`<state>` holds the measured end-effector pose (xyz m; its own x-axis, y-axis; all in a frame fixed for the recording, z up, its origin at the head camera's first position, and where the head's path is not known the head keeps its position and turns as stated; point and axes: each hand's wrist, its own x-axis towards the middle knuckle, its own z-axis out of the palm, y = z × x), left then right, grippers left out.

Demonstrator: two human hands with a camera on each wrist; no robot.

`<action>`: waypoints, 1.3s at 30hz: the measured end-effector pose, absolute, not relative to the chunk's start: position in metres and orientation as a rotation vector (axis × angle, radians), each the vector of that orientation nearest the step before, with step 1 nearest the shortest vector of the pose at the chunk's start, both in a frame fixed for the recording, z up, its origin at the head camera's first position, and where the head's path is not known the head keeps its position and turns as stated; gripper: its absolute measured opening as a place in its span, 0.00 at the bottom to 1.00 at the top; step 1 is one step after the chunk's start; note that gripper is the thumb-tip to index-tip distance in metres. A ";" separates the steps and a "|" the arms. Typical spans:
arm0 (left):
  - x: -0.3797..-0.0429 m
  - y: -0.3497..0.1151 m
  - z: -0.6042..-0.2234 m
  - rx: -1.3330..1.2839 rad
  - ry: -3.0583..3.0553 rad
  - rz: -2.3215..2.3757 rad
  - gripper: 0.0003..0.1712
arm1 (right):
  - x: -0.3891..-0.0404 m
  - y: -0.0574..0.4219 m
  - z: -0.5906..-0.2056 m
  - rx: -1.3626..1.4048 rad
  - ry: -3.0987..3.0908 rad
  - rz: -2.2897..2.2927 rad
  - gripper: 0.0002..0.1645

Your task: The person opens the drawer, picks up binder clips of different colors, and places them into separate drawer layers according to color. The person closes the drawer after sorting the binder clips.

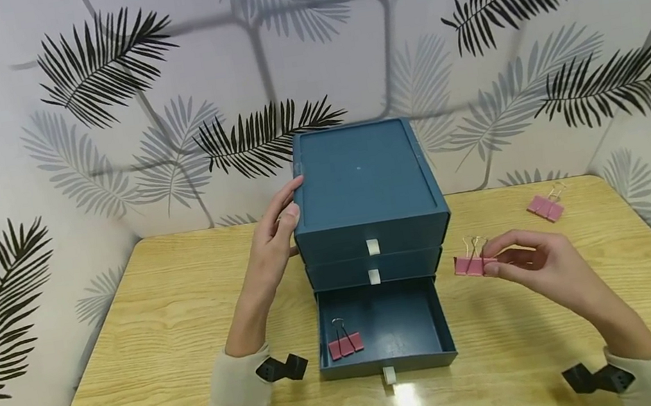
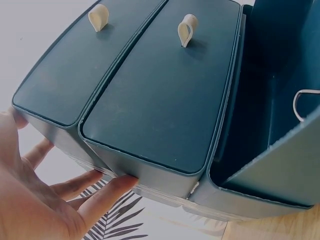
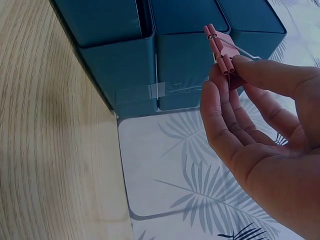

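Observation:
A dark blue drawer unit (image 1: 359, 177) stands on the table, its bottom drawer (image 1: 406, 321) pulled out and the two upper ones closed. Against the unit's left side rests my left hand (image 1: 268, 243), fingers extended; the left wrist view shows its fingertips touching the side wall. My right hand (image 1: 546, 265) pinches a pink binder clip (image 1: 470, 266) between thumb and fingers, to the right of the unit and above the table. In the right wrist view the same binder clip (image 3: 222, 50) appears edge-on. Another pink binder clip (image 1: 345, 346) lies in the open drawer, at its left.
A third pink binder clip (image 1: 546, 207) lies on the table at the back right. Each drawer front has a white pull tab (image 1: 390, 376). Behind the wooden table (image 1: 154, 369) rises a wall (image 1: 329, 55) with a leaf pattern.

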<state>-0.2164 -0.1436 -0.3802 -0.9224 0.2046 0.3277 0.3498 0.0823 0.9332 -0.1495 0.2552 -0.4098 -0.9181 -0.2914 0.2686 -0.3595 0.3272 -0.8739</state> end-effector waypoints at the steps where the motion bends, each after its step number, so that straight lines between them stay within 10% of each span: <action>1: -0.217 -0.144 -0.380 -0.575 -2.224 -1.973 0.28 | -0.149 0.255 -0.410 0.628 -2.508 1.676 0.10; 39: -0.217 -0.143 -0.381 -0.565 -2.238 -1.968 0.28 | -0.140 0.200 -0.432 1.002 -2.497 1.780 0.11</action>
